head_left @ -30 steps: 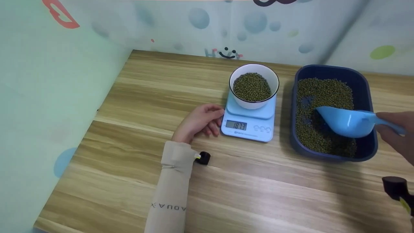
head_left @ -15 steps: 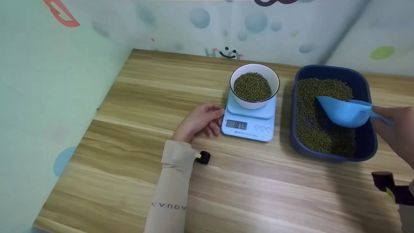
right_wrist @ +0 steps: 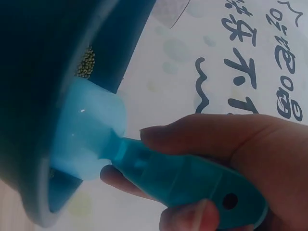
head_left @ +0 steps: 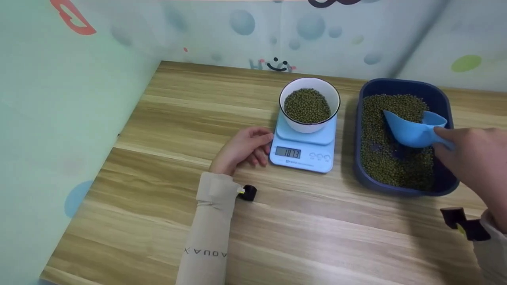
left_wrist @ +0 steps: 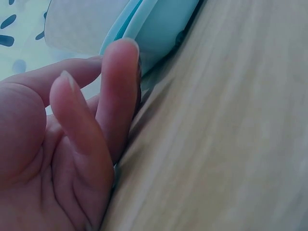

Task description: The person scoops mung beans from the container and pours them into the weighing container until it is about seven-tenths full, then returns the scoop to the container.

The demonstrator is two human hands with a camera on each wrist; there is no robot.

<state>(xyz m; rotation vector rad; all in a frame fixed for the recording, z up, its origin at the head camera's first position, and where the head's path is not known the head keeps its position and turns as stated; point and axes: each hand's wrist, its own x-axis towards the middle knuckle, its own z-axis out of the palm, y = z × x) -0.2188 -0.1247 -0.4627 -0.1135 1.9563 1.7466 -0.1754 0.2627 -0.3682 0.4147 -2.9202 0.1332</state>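
My right hand (head_left: 475, 158) grips the handle of a blue scoop (head_left: 414, 132), whose tip is in the green beans (head_left: 390, 162) of a dark blue tub (head_left: 358, 158). In the right wrist view, thumb and fingers wrap the scoop's handle (right_wrist: 168, 173). My left hand (head_left: 243, 148) rests on the table with loosely curled fingers, beside the left edge of a light blue kitchen scale (head_left: 303, 160). In the left wrist view its fingertips (left_wrist: 120, 53) are at the scale's side. On the scale stands a white bowl (head_left: 283, 105) holding beans. The display reads 1873; any decimal point is unclear.
The wood-grain table (head_left: 166, 118) meets a patterned backdrop (head_left: 222, 31) behind the bowl and tub. A pale green wall sheet (head_left: 51, 118) borders the left side. Black wrist devices (head_left: 248, 192) are on both sleeves.
My right hand has moved left and away from me with the scoop, whose open side has come more into view. The left hand, scale and bowl stay put; the reading is unchanged.
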